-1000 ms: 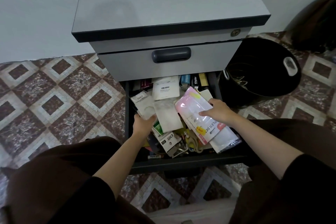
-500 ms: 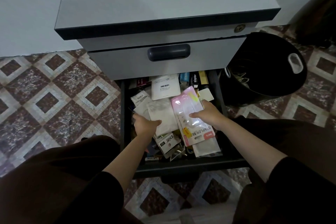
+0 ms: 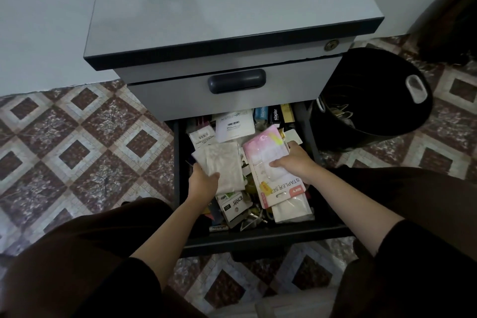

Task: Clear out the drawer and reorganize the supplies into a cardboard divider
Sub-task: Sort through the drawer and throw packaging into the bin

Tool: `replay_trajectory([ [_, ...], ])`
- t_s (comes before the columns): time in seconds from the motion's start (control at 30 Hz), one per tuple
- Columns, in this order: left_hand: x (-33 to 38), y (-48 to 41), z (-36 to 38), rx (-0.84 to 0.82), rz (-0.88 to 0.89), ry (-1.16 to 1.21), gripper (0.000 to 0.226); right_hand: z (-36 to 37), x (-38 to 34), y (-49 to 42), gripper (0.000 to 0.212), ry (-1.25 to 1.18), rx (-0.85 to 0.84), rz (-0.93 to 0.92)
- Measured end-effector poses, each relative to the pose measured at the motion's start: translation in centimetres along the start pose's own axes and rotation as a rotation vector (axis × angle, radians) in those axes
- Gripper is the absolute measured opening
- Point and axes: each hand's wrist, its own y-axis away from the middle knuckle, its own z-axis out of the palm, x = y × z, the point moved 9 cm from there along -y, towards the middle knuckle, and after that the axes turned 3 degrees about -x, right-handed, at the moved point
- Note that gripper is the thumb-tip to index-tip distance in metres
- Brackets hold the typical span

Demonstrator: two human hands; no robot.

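Both hands reach down into the open drawer (image 3: 258,241), with its jumble of supplies lying all round them. The left hand (image 3: 204,183) grips a flat white packet (image 3: 224,162), thumb on top and the other digits curled beneath its near edge. Just to its right, the right hand (image 3: 293,162) holds the pink stapler set pack (image 3: 265,152), curled over its face, and the labelled end runs back beside the wrist. A g'soft carded pack (image 3: 233,205) lies between the forearms. Beyond both hands lies a barcoded white packet (image 3: 233,124). A black bin (image 3: 374,100) stands right of the right hand, outside the drawer.
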Motion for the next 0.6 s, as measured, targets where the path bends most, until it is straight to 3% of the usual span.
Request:
replay_trajectory([
  [0.17,1.4,1.1,-1.1,0.044,0.07,0.014,0.027,-0.7,-1.3,1.8,0.05,0.008,0.012,-0.077],
  [0.27,2.4,1.7,-1.9,0.055,0.127,0.013,0.022,-1.5,-1.7,3.0,0.053,0.005,0.032,-0.097],
  [0.6,5.2,4.4,-2.0,-0.06,0.153,0.026,0.037,-4.4,-2.8,6.2,0.062,-0.047,0.074,-0.175],
])
